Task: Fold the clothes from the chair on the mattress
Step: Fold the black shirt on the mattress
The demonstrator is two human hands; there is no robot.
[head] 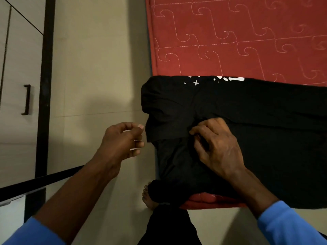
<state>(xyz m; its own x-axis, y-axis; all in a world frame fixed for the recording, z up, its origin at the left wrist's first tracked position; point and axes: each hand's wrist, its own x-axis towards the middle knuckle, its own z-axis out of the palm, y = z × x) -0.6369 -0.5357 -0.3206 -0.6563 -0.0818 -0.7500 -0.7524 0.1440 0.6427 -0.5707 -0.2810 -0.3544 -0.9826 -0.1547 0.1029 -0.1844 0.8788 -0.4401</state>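
A black garment (247, 106) with small white stars printed near its far edge lies spread across the near end of the red quilted mattress (230, 36). Part of it hangs over the mattress's left edge. My right hand (217, 145) rests on the garment near its middle, and its fingers pinch a fold of the black cloth. My left hand (122, 140) hovers over the floor just left of the garment's hanging edge. Its fingers are loosely curled and hold nothing. The chair is out of view.
A beige tiled floor (99, 76) runs along the mattress's left side. A wardrobe with a dark handle (26, 99) and a black frame stands at the far left. A black bar (39, 183) crosses the lower left. My bare foot (147, 198) stands by the mattress corner.
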